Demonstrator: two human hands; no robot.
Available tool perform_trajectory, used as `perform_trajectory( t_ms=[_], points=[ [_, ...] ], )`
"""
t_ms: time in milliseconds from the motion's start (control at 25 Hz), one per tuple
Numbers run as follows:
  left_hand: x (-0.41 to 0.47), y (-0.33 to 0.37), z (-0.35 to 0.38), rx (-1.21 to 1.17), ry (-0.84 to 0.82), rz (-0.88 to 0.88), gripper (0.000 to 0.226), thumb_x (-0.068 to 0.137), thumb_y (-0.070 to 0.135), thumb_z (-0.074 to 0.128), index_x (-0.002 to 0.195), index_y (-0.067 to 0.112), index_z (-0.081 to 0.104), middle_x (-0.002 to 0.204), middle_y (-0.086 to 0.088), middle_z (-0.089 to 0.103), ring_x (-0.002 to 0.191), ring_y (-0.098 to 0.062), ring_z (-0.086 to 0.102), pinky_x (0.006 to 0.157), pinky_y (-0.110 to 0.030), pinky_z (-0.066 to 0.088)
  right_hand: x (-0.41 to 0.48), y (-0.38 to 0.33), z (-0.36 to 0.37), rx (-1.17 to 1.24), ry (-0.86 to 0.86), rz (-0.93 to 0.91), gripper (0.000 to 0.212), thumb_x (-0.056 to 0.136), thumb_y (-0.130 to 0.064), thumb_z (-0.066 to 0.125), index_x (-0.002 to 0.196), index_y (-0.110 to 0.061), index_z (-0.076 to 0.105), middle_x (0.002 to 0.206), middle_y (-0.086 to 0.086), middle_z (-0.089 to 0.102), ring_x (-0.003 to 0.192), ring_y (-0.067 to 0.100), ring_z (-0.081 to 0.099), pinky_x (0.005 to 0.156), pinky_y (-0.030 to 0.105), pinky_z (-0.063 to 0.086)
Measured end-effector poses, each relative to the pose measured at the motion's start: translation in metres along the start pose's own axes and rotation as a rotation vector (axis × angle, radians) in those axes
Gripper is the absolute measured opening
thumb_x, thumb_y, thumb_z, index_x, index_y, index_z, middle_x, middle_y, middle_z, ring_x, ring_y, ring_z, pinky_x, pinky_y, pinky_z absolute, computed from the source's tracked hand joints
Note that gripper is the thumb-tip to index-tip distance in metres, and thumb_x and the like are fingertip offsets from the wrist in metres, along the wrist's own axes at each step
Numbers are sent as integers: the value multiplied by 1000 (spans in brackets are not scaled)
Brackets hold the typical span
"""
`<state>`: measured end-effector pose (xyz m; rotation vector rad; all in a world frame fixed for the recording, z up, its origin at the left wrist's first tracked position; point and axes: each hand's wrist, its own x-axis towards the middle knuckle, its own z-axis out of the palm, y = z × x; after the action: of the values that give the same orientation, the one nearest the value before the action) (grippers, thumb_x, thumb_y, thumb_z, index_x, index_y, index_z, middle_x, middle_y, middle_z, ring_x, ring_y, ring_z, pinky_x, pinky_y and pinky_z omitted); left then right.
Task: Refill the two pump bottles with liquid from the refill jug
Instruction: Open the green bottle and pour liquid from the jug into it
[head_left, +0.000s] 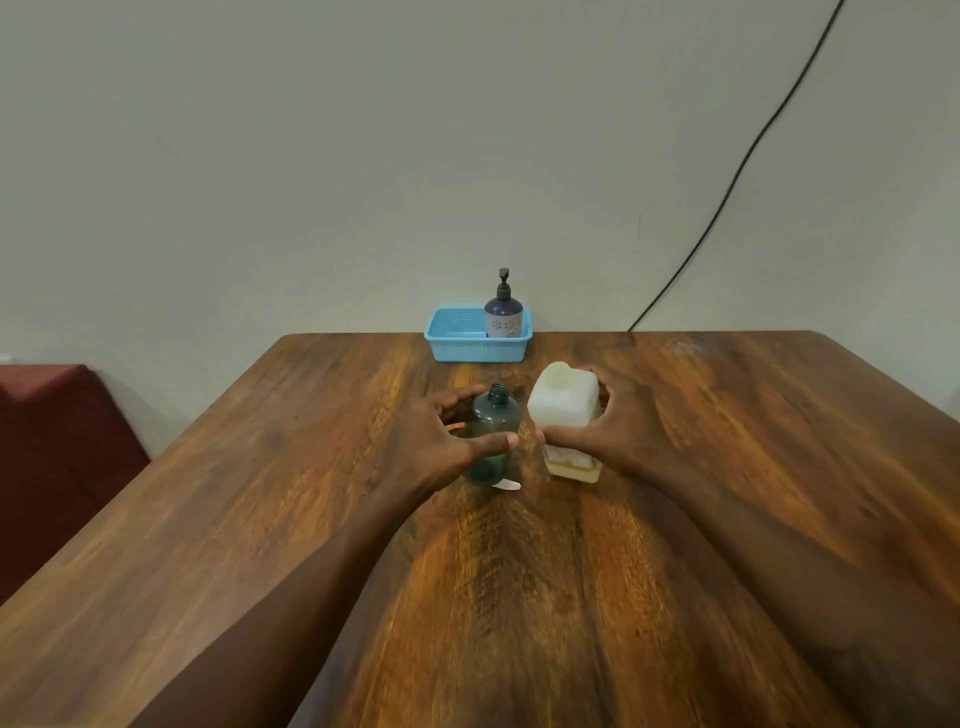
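Wooden table (727, 467) — left hand (431, 441) wraps green bottle (491, 431), right hand (618, 431) apparently grips white jug (563, 400) — both blurred.

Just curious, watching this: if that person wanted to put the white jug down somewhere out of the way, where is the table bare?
Wide bare wood lies left of the left hand and right of the right hand, and between the forearms. It is crowded at the centre, where the dark green plastic bottle and white plastic refill jug stand close, and at the far edge by the blue plastic basket.

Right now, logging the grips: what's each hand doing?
Left hand: closed around the green bottle.
Right hand: closed around the refill jug.
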<state>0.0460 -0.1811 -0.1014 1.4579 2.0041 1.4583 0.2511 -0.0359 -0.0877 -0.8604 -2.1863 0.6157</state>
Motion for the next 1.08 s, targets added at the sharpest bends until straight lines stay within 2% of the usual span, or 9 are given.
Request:
perform_trajectory(
  t_ms=[120,240,320,440,560,880,1000,1080],
  points=[
    [0,2,0,-4,23,20,88,55,70,89,133,36,66,129,16,70,114,0,67,94,-31,60,7,-13,-13,-169,105,-183,83,62,-50,92,132,-19,59,118,4,68,100,19,64,78,36,58],
    [0,8,1,-28,44,50,86,57,63,91,133,33,66,130,14,70,114,-1,67,89,-19,57,10,-17,-20,-287,111,-291,75,66,-49,90,128,-14,64,106,9,72,90,20,67,70,30,55],
    [-1,13,1,-42,53,78,80,60,54,94,132,31,67,128,17,69,110,2,66,82,-10,53,11,-23,-24,-331,119,-373,72,69,-51,85,128,-17,63,105,7,72,89,20,67,68,26,51],
    [-2,19,1,-47,74,115,76,63,44,96,131,28,68,118,25,65,102,14,63,76,-3,49,13,-31,-26,-372,157,-454,68,71,-53,76,128,-20,59,107,7,73,87,22,68,69,33,57],
    [-3,22,1,-45,78,141,75,63,42,97,131,28,67,114,29,62,97,21,60,75,-2,48,15,-35,-25,-442,178,-471,66,73,-52,74,129,-21,56,107,8,73,83,26,68,68,40,60],
    [-3,24,-2,-6,101,174,76,64,49,95,132,27,67,127,14,70,107,5,66,81,-8,53,21,-42,-27,-625,202,-511,76,66,-38,90,133,-17,60,114,10,73,90,31,69,75,39,56],
    [-4,25,-4,-10,99,176,76,64,48,94,133,28,67,125,19,67,104,9,64,82,-7,52,24,-44,-28,-660,199,-528,78,64,-35,91,133,-17,60,118,10,72,95,32,69,77,43,57],
    [-4,25,-4,-9,102,177,78,64,51,94,133,28,66,127,17,68,106,7,64,84,-10,52,25,-44,-28,-665,198,-530,79,63,-35,92,133,-16,59,118,11,72,96,33,69,78,44,58]
  ],
)
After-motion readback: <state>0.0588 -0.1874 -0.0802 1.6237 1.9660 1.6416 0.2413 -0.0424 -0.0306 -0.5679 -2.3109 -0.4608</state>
